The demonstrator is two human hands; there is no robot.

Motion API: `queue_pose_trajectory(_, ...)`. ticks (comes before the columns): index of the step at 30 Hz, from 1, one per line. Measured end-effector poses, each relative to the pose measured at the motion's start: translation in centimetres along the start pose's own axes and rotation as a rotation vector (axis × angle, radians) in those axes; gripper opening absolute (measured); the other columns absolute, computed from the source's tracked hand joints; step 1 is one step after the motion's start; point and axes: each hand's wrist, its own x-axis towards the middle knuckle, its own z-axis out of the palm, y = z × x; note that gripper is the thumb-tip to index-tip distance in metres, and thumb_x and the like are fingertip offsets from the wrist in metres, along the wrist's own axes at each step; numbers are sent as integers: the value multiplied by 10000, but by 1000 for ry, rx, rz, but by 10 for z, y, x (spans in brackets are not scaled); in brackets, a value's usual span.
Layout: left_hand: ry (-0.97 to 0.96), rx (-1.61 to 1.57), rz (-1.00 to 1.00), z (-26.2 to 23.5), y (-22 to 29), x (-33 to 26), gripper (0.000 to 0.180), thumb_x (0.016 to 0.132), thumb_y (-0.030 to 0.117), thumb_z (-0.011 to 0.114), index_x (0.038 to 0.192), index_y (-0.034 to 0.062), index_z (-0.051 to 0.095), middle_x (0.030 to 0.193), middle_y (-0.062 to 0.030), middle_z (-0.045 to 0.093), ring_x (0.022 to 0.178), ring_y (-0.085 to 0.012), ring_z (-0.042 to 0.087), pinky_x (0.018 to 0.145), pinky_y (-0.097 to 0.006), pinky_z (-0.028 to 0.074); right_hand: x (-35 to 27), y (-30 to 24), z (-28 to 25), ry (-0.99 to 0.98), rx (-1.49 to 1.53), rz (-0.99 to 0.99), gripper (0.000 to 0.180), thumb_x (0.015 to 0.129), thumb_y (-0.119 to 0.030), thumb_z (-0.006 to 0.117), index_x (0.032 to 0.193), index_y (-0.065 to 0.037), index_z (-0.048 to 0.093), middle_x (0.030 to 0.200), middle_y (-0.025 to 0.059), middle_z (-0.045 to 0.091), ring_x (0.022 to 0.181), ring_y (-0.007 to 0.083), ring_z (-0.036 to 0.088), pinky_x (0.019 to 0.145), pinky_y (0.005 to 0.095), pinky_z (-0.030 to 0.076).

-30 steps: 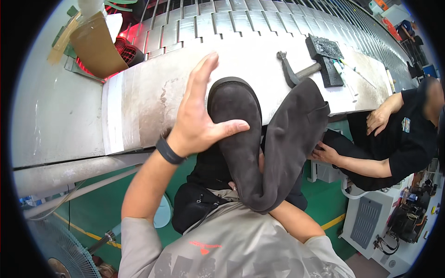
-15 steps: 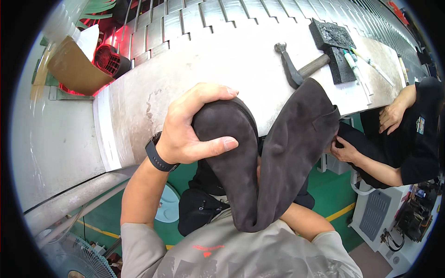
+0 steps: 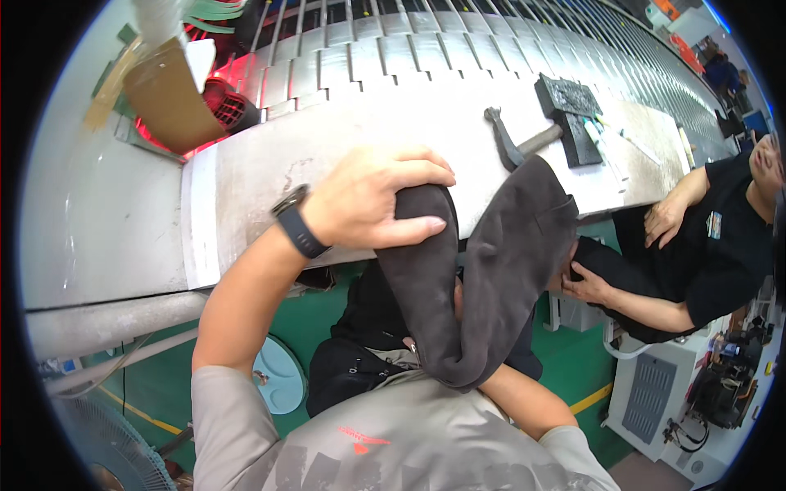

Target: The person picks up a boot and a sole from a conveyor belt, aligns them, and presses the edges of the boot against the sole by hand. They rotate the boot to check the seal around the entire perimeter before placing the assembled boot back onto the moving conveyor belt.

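Note:
A dark grey suede-like boot [image 3: 516,237] is bent into a V in front of my chest, its tall shaft on the right and its foot on the left. My left hand [image 3: 372,196], with a dark watch at the wrist, wraps round the boot's rounded toe, thumb on the near side and fingers over the far edge. Behind the boot goes my right forearm. Only a strip of my right hand [image 3: 458,299] shows in the gap between foot and shaft, against the boot; the rest is hidden.
Beyond the boot runs a pale worktable [image 3: 327,123] beside a slatted metal conveyor [image 3: 393,53]. A hammer [image 3: 532,146], black blocks [image 3: 569,98] and pens [image 3: 596,141] lie on it. Cardboard [image 3: 168,102] stands far left. At right sits a person in black [image 3: 696,237] near a white machine [image 3: 651,393].
My left hand has shifted right and slid farther over the boot's toe, covering more of it. The boot's shaft has moved slightly left in view. The whole view has also shifted.

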Motion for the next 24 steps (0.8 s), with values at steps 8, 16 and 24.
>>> queue_pose_trajectory(8,146,-149,-129,-3,-18,-13,267,906,185,742,1078,-17,768,1083,-166,775,1055,-309,735,959,-383,561,-50,11,7,-547,-1044,-176,476,997,-296,729,1352,10,648,1350,184,667,1260,313,637,1082,430,514)
queue_pose_trajectory(16,620,-191,-635,-21,-20,-91,325,1066,219,667,1221,-60,728,1174,-125,773,1100,-177,709,985,-346,558,76,-129,-65,104,321,-79,417,987,-214,678,1251,109,687,1218,182,737,1126,304,706,1005,407,544)
queue_pose_trajectory(24,644,406,-386,20,20,-169,184,836,110,818,974,24,733,1042,-106,738,965,-311,711,824,-432,574,264,-165,-142,469,-15,40,462,1065,-322,663,1284,80,725,1166,149,769,1061,203,729,979,348,557)
